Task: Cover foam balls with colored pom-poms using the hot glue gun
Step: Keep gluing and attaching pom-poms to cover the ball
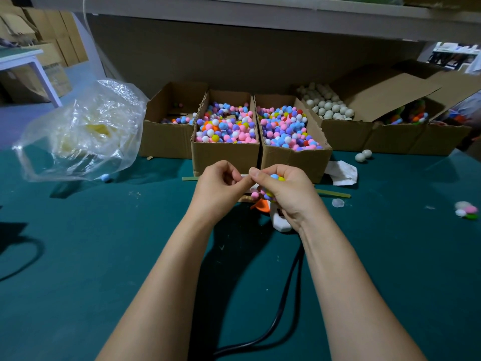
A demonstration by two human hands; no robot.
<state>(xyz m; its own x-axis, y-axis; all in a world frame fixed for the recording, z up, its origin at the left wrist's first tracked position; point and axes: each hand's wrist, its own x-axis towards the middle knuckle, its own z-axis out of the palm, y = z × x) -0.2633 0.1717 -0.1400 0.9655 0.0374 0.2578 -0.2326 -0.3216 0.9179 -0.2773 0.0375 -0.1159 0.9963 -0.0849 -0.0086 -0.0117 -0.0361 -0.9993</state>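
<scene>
My right hand [285, 190] grips a foam ball [270, 190] partly covered with colored pom-poms; most of the ball is hidden in my fingers. My left hand [221, 185] has its fingers curled, its fingertips meeting my right thumb at the ball; what it pinches is too small to tell. Below my hands the white and orange hot glue gun [276, 214] lies on the green table [104, 256], its black cord [281, 303] running toward me. Two open cartons of loose pom-poms [226, 123] [285, 128] stand just behind my hands. A carton of bare foam balls [325, 102] is at the back right.
A crumpled clear plastic bag [83, 131] sits at the left. Glue sticks [333, 193] lie by the cartons. Two loose foam balls [363, 155], a white paper scrap [341, 173] and a few pom-poms [467, 211] lie at the right. A third carton [169, 118] stands behind left.
</scene>
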